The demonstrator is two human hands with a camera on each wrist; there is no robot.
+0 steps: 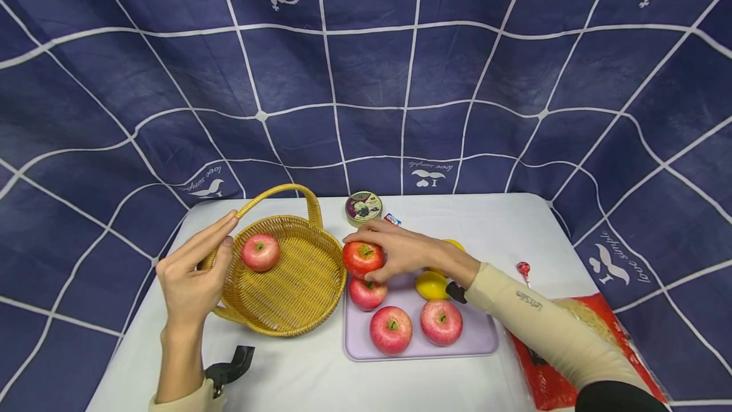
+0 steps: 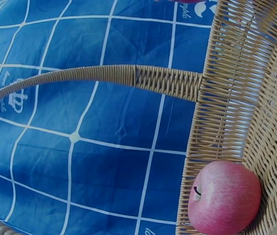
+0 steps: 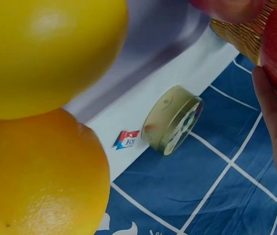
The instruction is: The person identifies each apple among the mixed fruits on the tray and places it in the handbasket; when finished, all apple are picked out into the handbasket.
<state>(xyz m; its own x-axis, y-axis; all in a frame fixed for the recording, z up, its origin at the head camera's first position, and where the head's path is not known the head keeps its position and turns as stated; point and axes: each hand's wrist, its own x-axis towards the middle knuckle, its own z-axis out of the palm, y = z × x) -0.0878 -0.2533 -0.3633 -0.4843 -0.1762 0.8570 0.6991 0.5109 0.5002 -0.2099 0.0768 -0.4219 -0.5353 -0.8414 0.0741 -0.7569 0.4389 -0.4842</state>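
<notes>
My left hand [image 1: 194,275] holds the raised handle [image 2: 94,73] of a woven yellow basket [image 1: 291,291] between fingers and thumb. Inside the basket, against its left wall, lies a pink apple [image 1: 260,252]. In my right hand [image 1: 403,251] is a redder apple [image 1: 359,260], gripped over the left edge of a lilac tray [image 1: 477,336], close to the basket's rim. Three pink apples, one of them [image 1: 391,329] at the tray's front, sit on that tray. Beside them are a lemon [image 1: 431,285] and an orange [image 3: 45,181], the latter mostly hidden by my right wrist in the head view.
Behind the tray stand a round tin [image 1: 363,205] with fruit on its lid and a small wrapped sweet [image 1: 392,219]. A red lollipop [image 1: 523,267] lies to the right. Under my right forearm is a red plastic bag [image 1: 549,380]. Blue checked cloth [image 1: 372,68] hangs behind the table.
</notes>
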